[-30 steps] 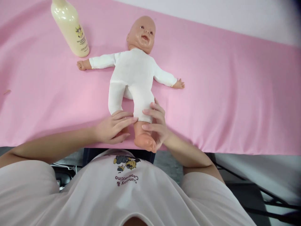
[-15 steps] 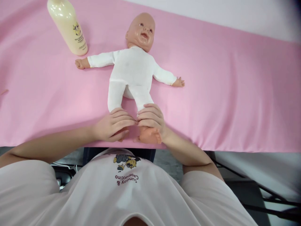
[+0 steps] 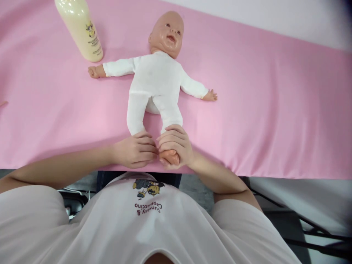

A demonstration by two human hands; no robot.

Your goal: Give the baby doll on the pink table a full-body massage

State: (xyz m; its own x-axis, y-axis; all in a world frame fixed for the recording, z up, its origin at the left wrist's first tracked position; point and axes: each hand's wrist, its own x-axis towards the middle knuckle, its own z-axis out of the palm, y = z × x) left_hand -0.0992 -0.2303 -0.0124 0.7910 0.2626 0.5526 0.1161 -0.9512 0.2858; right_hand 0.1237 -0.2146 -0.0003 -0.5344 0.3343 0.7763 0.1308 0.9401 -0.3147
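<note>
While the doll [image 3: 155, 77] lies face-up on the pink cover [image 3: 247, 110] | right hand [image 3: 177, 143] now curls closed round one foot [image 3: 169, 157], earlier across the shin | left hand [image 3: 137, 149] hides the other, earlier peeking out; grip unclear.

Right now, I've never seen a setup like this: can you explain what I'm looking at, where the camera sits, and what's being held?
There is no machine here, just a person's two bare hands. The one view comes from a camera on their head, looking forward and down, so their own pale shirt fills the bottom. On the pink cover lies a doll in white, face up, arms spread. Near its arm at picture left is a pale yellow bottle, its top cut off by the frame. The right hand is wrapped around one of the doll's feet. The left hand curls over the end of the other leg; its grip is hidden.
</note>
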